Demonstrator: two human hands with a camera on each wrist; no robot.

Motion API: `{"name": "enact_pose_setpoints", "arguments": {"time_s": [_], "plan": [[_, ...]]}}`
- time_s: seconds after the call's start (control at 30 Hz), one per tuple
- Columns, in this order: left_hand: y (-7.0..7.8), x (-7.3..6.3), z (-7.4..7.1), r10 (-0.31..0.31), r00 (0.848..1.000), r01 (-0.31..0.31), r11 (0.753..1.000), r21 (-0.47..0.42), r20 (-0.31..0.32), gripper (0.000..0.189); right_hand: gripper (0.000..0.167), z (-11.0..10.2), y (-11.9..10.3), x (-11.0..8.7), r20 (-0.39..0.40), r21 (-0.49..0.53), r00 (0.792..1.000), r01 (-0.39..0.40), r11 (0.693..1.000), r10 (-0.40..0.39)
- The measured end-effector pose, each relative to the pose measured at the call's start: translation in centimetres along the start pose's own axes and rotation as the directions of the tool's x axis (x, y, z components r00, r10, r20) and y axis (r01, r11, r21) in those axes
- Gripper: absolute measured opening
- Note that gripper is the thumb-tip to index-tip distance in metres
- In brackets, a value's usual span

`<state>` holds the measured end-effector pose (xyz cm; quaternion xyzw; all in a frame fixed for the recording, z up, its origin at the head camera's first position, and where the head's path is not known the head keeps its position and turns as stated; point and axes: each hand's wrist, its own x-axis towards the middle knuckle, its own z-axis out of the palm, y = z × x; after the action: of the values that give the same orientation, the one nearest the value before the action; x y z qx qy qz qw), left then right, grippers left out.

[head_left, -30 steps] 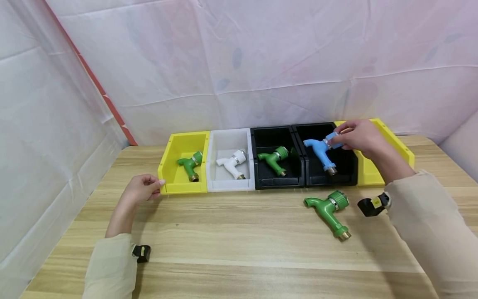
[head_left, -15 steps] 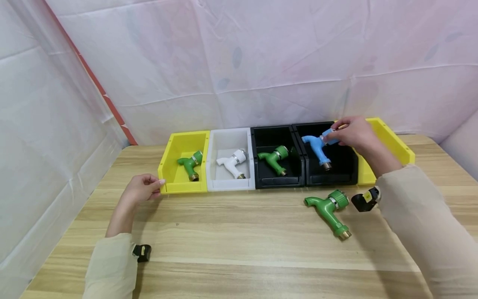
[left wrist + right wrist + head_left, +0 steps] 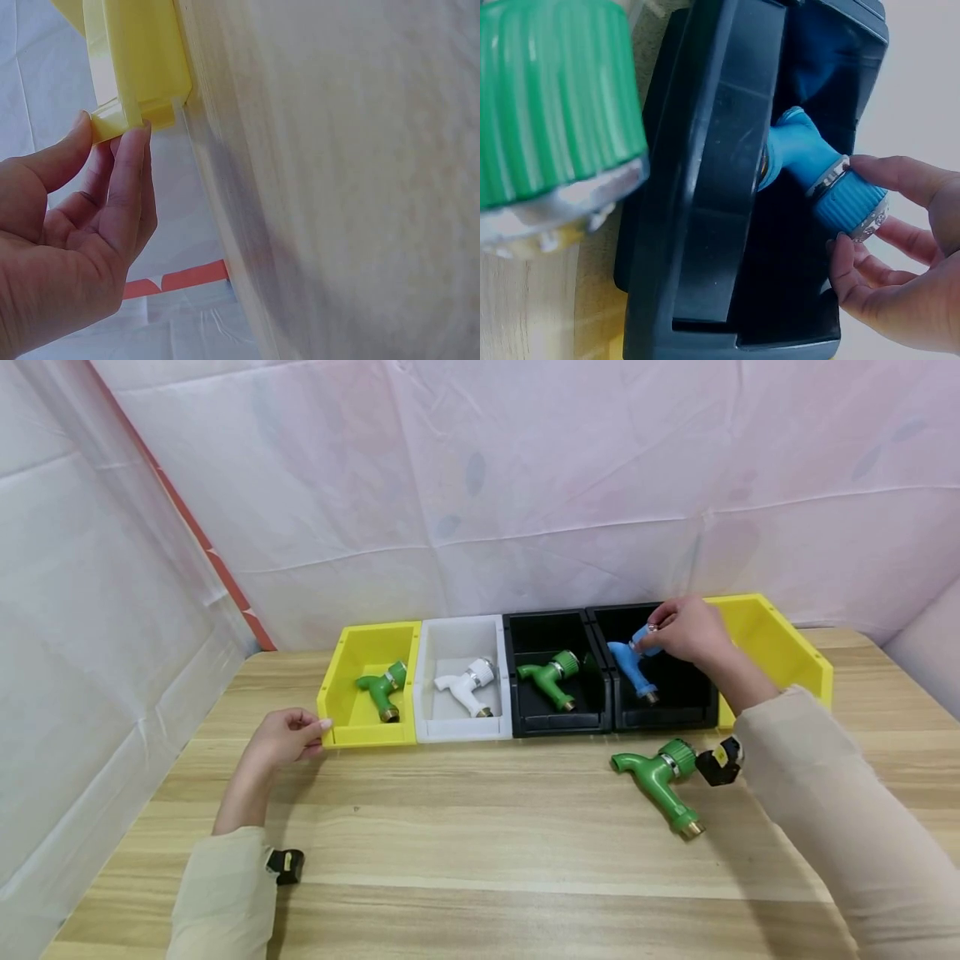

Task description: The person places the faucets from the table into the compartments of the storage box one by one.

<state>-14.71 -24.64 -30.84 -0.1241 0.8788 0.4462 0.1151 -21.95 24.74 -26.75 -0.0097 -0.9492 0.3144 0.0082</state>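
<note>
My right hand [image 3: 693,631] pinches the ribbed knob of a blue faucet [image 3: 632,667] inside the right-hand black bin [image 3: 667,718]. In the right wrist view, thumb and fingers hold the blue faucet [image 3: 802,154] by its knob end, and the bin's front wall hides its lower end. At the far left, my left hand [image 3: 283,739] pinches the front corner of a yellow bin [image 3: 367,737]. The left wrist view shows thumb and fingertips on that yellow bin's edge [image 3: 112,124]. A green faucet [image 3: 660,785] lies on the table in front of the black bin.
In the left yellow bin lies a green faucet [image 3: 382,692]. A white bin [image 3: 462,732] contains a white faucet [image 3: 467,685]; the other black bin [image 3: 558,727] has a green faucet [image 3: 551,681]. Another yellow bin [image 3: 780,635] ends the row at right. Cloth [image 3: 525,485] hangs behind.
My right hand has moved left and the blue faucet has come down into the black bin. The left hand keeps its place on the yellow bin's corner.
</note>
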Motion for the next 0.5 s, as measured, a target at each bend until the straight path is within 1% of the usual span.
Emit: {"name": "enact_pose_setpoints", "arguments": {"time_s": [0.27,0.5], "plan": [[0.07,-0.06,0.01,0.003,1.0,-0.003,1.0,-0.002,-0.007,0.031,0.035,0.37,-0.15,0.09,0.009,-0.035,1.0,0.022,0.999,-0.021],[0.07,-0.05,0.16,0.001,1.0,-0.001,1.0,-0.007,-0.007,0.031,0.035,0.54,-0.06,-0.1,0.001,-0.076,0.998,0.058,0.995,-0.058]]}}
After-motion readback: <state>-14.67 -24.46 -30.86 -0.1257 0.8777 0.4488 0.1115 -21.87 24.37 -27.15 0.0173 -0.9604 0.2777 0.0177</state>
